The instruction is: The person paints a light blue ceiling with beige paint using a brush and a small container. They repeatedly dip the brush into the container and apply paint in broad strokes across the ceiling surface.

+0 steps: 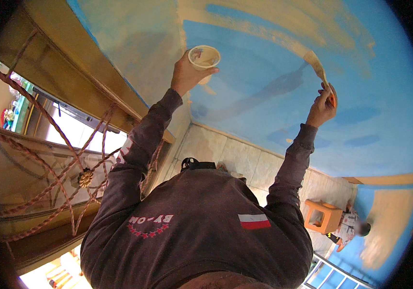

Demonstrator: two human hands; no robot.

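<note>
My left hand (185, 73) is raised and holds a small round cup (204, 57) with tan paint, close to the wall. My right hand (322, 105) grips a paintbrush (317, 66) by its orange handle, its bristles pressed on the blue wall (264, 96). A tan stroke runs from the brush tip toward the upper left, and tan patches cover the wall above it. Both arms are in dark long sleeves, and my dark shirt fills the lower middle of the view.
A window with a brown twisted grille (47, 164) lies to the left. Pale floor tiles (245, 159) are below. An orange plastic stool (322, 216) stands at the lower right beside a crouching person (353, 230). A metal frame (334, 277) shows at the bottom right.
</note>
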